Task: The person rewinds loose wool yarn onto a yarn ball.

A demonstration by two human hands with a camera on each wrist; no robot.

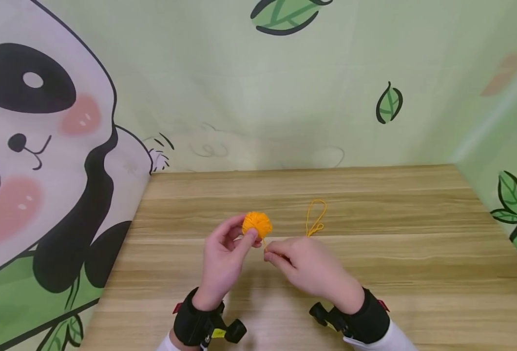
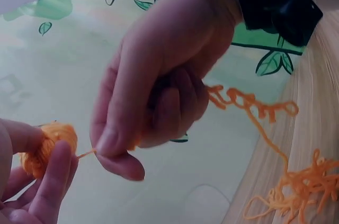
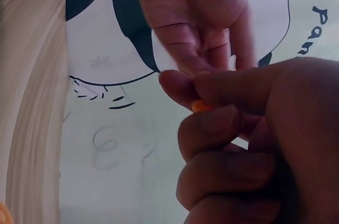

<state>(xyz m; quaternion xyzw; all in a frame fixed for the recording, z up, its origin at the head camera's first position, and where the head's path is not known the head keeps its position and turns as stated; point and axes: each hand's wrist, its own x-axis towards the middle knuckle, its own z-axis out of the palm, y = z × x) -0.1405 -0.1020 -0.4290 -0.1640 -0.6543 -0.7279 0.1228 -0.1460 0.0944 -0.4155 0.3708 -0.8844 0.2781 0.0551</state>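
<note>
Okay, left hand (image 1: 223,261): thumb on one side, fingers on the other, pinching the orange yarn ball (image 1: 257,225) up over the tabletop.
Strand (image 2: 86,154): one thin bit of orange yarn bridging the ball and the other hand, looks pretty straight in the left wrist view.
Right hand (image 1: 317,268): fingers curled, thumb and forefinger clamped on that strand — near the left hand, and I can't tell from the head view if they touch.
Loose yarn (image 2: 299,181): a loopy heap on the wood, with a length running up to the right fist; the head view only catches a loop past the knuckles.
Ball risk: squeeze too lightly while the strand gets tugged and it could pop out, or its wraps could slide loose.
Strand risk: too hard a pull might snap it or cinch it tight, I'd guess.
Heap risk: those loops look ready to snag into a knot if yanked.
Tabletop (image 1: 398,234): light wood-look grain, running to the back wall.
Left wall: big cartoon panda (image 1: 43,151) with pink cheeks.
Back wall (image 1: 240,97): pale green, wrinkly like fabric — printed leaves, faint squiggles.
Right wall (image 1: 486,146): same green, leafy plant print near the edge.
</note>
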